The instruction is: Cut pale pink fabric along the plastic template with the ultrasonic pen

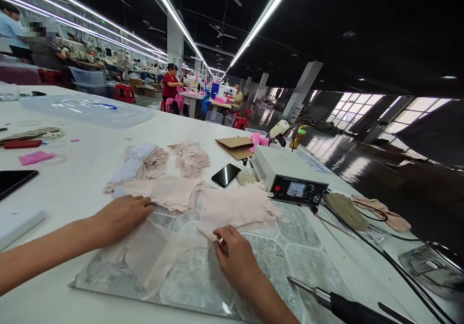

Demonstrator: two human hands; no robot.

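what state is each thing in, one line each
Left hand, palm down by left fabric stack
Right hand, fingers curled at right fabric stack
Loose fabric piece, spread on mat
Handheld tool, lying unheld
Control box, power unclear
Phone near control box, screen dark
Ceiling lights, on
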